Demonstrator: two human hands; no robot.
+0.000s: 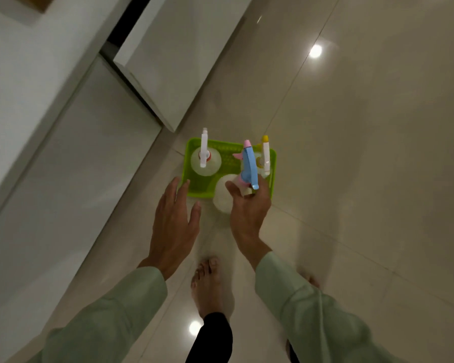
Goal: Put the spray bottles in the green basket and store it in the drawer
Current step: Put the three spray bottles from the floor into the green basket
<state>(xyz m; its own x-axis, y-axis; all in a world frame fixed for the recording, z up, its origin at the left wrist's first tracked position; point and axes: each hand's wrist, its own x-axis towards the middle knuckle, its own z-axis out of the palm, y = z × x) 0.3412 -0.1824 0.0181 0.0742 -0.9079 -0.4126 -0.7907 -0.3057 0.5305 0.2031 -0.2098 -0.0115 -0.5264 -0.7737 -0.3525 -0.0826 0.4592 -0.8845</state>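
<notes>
A green basket sits on the tiled floor in front of me. In its left half stands a clear spray bottle with a white and red head. At its right wall stands a bottle with a yellow and white head. My right hand is shut on the neck of a clear bottle with a blue and pink head, held over the basket's near right corner. My left hand hovers open, fingers spread, just short of the basket's near left edge.
White cabinet fronts run along the left, and an open drawer juts out over the floor just behind and left of the basket. My bare foot stands on the glossy tiles below my hands.
</notes>
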